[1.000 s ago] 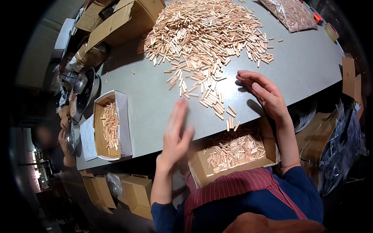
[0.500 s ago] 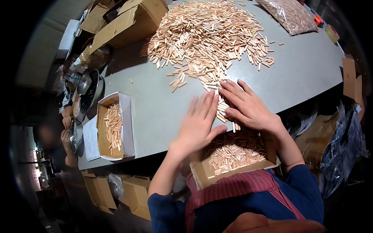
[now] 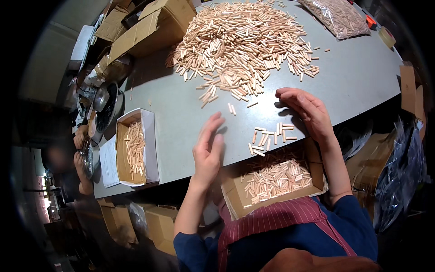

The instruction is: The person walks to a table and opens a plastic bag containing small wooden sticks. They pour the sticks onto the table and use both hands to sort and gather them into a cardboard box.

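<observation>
A big heap of short wooden dowels (image 3: 240, 41) spreads over the grey table (image 3: 190, 127). Between my hands, several loose dowels (image 3: 269, 137) lie near the table's front edge. My left hand (image 3: 209, 144) hovers to their left, fingers loosely curved and apart from the thumb, holding nothing. On the other side, my right hand (image 3: 308, 111) is raised edge-on beside them, fingers slightly bent, with no dowel visible in it. Below the edge, against my apron, a cardboard box (image 3: 235, 204) holds many more dowels.
At the left, a white-sided box (image 3: 151, 149) of dowels stands beside a sheet of paper (image 3: 108, 163). A co-worker's hands (image 3: 79, 147) hold a bowl at the far left. A clear bag of dowels (image 3: 337, 18) and a tape roll (image 3: 386, 37) lie at the back right. Opened cartons (image 3: 158, 27) stand back left.
My hands have parted, the left moving left and the right moving right and up. The strip of dowels beneath them has shrunk to a few scattered pieces near the edge.
</observation>
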{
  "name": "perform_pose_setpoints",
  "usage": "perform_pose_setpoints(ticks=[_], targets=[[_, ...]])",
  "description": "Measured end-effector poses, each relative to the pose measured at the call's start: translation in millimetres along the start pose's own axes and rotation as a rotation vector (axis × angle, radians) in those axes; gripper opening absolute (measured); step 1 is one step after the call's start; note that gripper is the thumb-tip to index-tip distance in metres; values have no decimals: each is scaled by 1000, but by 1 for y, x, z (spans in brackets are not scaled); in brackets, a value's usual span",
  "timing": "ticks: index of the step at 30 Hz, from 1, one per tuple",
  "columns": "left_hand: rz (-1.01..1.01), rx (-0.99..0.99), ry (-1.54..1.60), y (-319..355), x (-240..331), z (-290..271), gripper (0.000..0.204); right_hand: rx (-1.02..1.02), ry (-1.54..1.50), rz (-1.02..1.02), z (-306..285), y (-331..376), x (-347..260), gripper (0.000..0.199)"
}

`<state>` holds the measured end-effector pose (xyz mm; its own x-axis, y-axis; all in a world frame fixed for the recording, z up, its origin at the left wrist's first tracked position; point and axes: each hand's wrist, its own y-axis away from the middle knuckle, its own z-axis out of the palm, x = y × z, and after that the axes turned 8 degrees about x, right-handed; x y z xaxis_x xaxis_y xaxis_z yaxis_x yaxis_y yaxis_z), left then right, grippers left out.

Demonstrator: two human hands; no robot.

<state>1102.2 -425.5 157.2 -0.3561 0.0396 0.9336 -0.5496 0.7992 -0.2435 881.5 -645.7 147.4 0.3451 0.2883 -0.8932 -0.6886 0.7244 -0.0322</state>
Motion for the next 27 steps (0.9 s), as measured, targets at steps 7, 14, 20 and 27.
perform_pose_setpoints(ticks=[7,14,20,27], targets=[[505,58,-608,-67,-10,11,31,13,139,-82,-3,-1,2,25],[652,52,-711,-115,-30,23,12,-13,177,-87,0,1,-2,22],[550,45,-761,-105,-24,25,10,-45,184,-60,-8,1,-3,24],[166,180,-402,-85,-10,-13,12,-322,214,-12,2,2,-4,45]])
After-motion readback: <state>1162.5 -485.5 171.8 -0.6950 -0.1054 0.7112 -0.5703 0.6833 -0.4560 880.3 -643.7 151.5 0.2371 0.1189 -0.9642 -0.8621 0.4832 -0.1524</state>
